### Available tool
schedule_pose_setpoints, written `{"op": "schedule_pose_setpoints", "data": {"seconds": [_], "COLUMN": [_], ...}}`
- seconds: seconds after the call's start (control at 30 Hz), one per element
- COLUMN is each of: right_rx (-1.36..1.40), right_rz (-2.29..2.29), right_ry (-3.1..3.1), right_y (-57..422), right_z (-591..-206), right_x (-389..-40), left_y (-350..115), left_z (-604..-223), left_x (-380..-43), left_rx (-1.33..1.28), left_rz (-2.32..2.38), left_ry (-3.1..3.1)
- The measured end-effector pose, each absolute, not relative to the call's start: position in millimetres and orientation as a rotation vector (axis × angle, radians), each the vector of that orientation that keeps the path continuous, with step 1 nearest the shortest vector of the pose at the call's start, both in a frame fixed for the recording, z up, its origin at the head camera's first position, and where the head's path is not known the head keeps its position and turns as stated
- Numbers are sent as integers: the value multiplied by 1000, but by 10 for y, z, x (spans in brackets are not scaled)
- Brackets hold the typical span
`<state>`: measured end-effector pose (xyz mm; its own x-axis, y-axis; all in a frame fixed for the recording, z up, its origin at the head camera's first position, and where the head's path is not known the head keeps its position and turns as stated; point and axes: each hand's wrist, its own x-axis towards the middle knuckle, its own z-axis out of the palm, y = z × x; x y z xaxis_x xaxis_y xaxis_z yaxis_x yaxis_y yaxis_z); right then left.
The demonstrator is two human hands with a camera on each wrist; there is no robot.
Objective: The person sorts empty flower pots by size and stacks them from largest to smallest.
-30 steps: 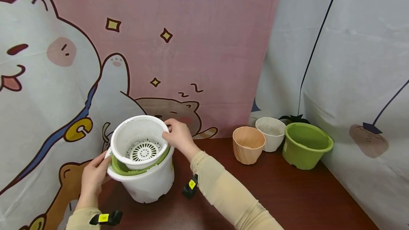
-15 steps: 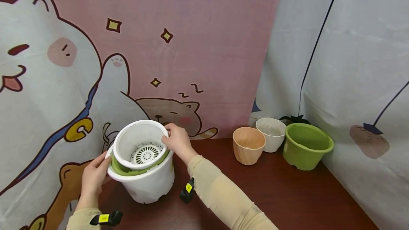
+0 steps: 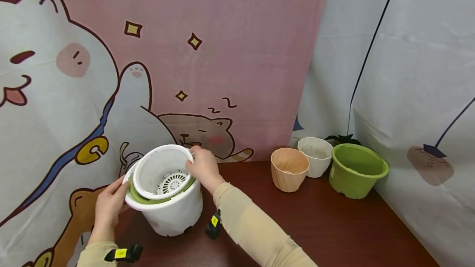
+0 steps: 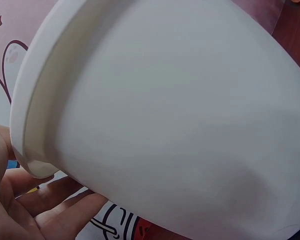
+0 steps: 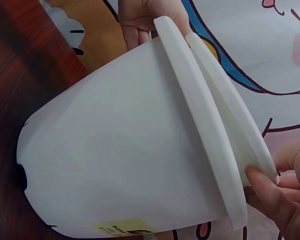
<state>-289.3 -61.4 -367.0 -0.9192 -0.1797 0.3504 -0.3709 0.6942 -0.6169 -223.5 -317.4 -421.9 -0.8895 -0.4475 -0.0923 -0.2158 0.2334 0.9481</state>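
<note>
A large white flower pot [image 3: 174, 219] stands on the table at the left in the head view. Nested in it is a green pot [image 3: 139, 198], of which only part of the rim shows. A smaller white pot [image 3: 150, 172] with a slotted bottom sits tilted inside the green one, its rim above the others. My left hand [image 3: 108, 205] grips the large pot's rim at its left side, thumb on top and fingers beneath. My right hand [image 3: 204, 168] pinches the small pot's rim at its right side; the right wrist view shows the thumb [image 5: 270, 192] against that rim.
To the right stand a peach pot [image 3: 288, 176], a cream pot [image 3: 315, 164] and another green pot [image 3: 352, 180]. Behind the dark red table [image 3: 297, 226] hangs a pink cartoon cloth [image 3: 237, 52]; a pale cloth [image 3: 408, 73] hangs at the right.
The right hand and the small white pot have moved down, so the pot sits lower in the nested pots. The left hand keeps its grip on the large pot's rim.
</note>
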Motion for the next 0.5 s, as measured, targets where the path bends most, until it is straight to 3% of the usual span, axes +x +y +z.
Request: {"op": "schedule_pose_setpoints", "data": {"seconds": [0.5], "right_rx": [468], "right_rz": [928], "right_ry": [-2656], "right_y": [-674], "right_z": [-3707], "right_x": [-2869], "left_y": [-3191], "left_z": [-4216], "left_x": [-2227], "left_rx": [628], "left_rz": [-1699], "left_ry": [-2349]}}
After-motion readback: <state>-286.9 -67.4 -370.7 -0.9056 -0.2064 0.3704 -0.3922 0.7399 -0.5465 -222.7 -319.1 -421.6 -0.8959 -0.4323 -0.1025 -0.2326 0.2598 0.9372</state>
